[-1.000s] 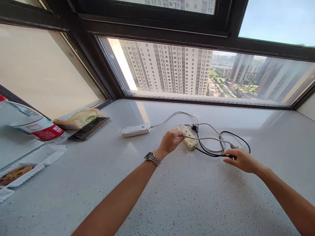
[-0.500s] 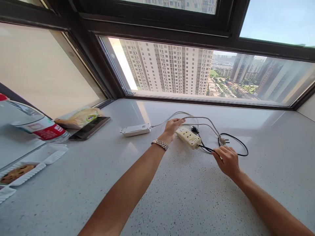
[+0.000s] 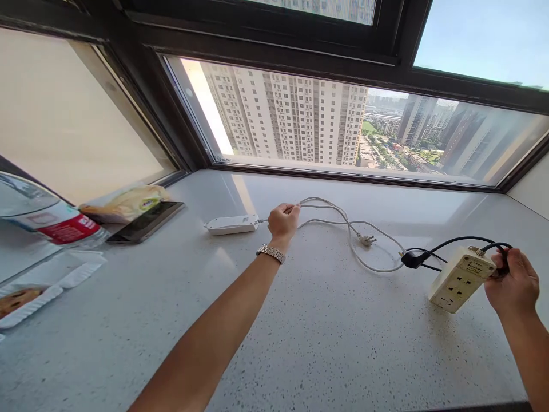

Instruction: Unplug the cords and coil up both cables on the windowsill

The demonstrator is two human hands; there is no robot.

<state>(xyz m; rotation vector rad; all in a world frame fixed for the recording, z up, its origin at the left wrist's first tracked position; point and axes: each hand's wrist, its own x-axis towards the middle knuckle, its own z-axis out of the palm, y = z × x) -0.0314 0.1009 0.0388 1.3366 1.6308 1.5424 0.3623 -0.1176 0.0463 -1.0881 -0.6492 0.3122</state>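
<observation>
Closed around a white power cord (image 3: 330, 205) is my left hand (image 3: 283, 222), just right of the white power strip (image 3: 234, 224) that lies on the counter. The cord loops right and ends in a pale plug (image 3: 366, 240). My right hand (image 3: 514, 280), far right, grips the black cord (image 3: 467, 238) near the cream power strip (image 3: 463, 279). That strip hangs tilted beside the fingers, its sockets facing me; whether its lower end touches the counter I cannot tell. A black plug (image 3: 415, 259) sits on the counter by the outer white loop.
A speckled white counter (image 3: 300, 343) runs up to the window frame (image 3: 351, 177). On the left are a dark phone (image 3: 148, 222), a packaged food item (image 3: 128, 205), a plastic bottle (image 3: 64, 226) with a red label, and a white tray (image 3: 81, 266) holding a cookie (image 3: 19, 300).
My right hand has moved right and nearer, pulling the cream strip and black cord away from the white cord. My left hand has shifted slightly left and its fingers have closed more.
</observation>
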